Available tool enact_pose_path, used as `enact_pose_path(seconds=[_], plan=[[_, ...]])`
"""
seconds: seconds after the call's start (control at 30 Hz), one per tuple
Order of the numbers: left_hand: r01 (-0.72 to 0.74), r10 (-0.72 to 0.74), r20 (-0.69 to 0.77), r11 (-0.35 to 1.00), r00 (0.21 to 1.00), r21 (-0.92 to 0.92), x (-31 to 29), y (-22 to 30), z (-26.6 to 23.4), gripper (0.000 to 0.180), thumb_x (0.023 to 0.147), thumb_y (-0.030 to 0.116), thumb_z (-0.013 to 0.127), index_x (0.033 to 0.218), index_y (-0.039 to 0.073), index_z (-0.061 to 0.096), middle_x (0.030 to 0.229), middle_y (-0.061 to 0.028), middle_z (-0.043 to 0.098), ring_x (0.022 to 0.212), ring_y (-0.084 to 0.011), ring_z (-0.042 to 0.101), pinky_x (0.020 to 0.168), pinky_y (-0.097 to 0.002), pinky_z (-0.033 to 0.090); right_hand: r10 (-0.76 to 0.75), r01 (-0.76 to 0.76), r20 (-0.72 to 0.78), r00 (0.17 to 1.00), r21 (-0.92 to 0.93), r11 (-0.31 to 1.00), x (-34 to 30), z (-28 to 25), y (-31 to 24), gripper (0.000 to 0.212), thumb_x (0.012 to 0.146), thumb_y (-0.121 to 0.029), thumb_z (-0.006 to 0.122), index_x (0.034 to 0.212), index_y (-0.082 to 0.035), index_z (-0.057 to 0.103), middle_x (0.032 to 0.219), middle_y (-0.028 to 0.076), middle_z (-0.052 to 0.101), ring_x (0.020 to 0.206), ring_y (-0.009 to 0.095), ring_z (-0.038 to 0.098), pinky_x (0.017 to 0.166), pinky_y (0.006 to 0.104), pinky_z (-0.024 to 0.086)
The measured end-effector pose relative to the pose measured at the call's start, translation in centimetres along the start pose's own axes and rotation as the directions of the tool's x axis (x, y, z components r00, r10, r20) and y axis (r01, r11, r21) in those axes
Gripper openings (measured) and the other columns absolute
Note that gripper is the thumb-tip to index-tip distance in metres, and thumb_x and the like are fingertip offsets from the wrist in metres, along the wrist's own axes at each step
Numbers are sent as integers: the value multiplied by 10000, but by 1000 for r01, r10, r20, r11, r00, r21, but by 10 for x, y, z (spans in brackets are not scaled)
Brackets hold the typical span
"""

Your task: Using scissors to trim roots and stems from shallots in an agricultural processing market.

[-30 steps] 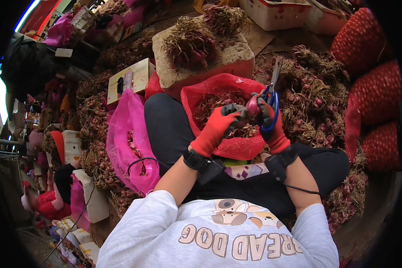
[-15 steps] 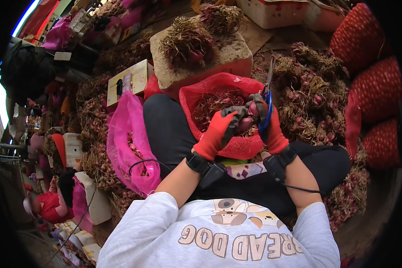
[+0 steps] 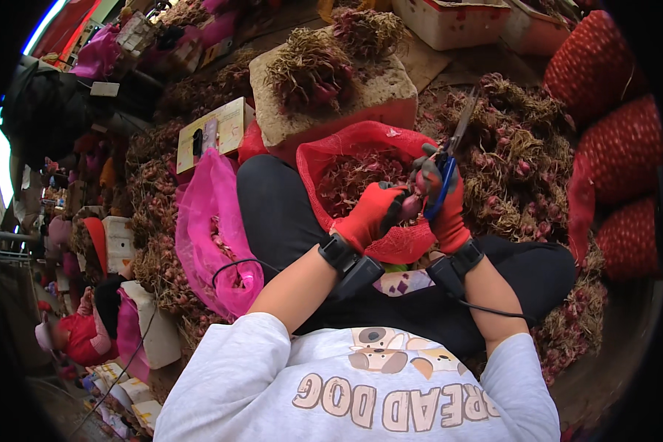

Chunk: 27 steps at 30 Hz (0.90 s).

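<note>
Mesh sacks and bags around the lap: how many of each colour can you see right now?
Filled red mesh sacks at the right: 3
Open red mesh bag on the lap: 1
Pink mesh bag by the left knee: 1
Total: 5

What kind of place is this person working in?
Probably a market stall or produce sorting spot. Heaps of untrimmed shallots surround the seated person, filled red mesh sacks are stacked at the right, and the right hand holds scissors over an open red mesh bag.

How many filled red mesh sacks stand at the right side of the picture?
3 filled red mesh sacks, stacked along the right edge: top, middle, bottom. More may be hidden beyond the dark rim.
</note>
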<state>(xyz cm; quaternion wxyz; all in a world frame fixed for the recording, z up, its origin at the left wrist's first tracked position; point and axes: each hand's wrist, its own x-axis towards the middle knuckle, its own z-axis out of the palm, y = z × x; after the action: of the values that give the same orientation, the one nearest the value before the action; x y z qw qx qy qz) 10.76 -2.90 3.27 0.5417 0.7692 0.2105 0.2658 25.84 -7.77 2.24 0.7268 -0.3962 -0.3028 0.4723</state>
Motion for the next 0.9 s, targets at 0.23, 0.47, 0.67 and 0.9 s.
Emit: enact_pose_path(seconds=[0.23,0.47,0.67,0.9], plan=[[-25,28,-4,958,1000,285,6,35,-4,292,794,117,655,1042,29,527,882,-153,604,744,-316,606,646,-356,480,146,-132,-83,986,152,980,6,-13,3,454,900,-248,557,1232,48,468,956,72,615,827,120,583,778,253,480],[388,-540,256,144,802,-910,11,14,-5,380,903,291,590,1192,82,458,962,-28,583,823,-142,594,686,-319,489,62,-64,-88,994,-20,998,11,-10,8,292,887,-276,597,1034,-27,560,837,17,594,681,55,541,588,196,450],[388,-429,48,759,902,-523,-2,19,-15,495,952,409,466,1311,75,399,1032,18,547,857,-63,546,676,-218,465,382,-378,-9,924,113,919,-3,0,-17,250,892,-251,584,1029,-43,596,886,5,607,758,88,588,572,208,463],[-37,37,-260,999,965,7,-8,9,-23,461,977,449,361,1199,64,482,971,-44,577,703,-110,533,591,-231,442,556,-594,210,804,234,770,-5,-2,-15,264,884,-229,590,1067,-39,573,921,63,629,777,153,644,586,238,506]])
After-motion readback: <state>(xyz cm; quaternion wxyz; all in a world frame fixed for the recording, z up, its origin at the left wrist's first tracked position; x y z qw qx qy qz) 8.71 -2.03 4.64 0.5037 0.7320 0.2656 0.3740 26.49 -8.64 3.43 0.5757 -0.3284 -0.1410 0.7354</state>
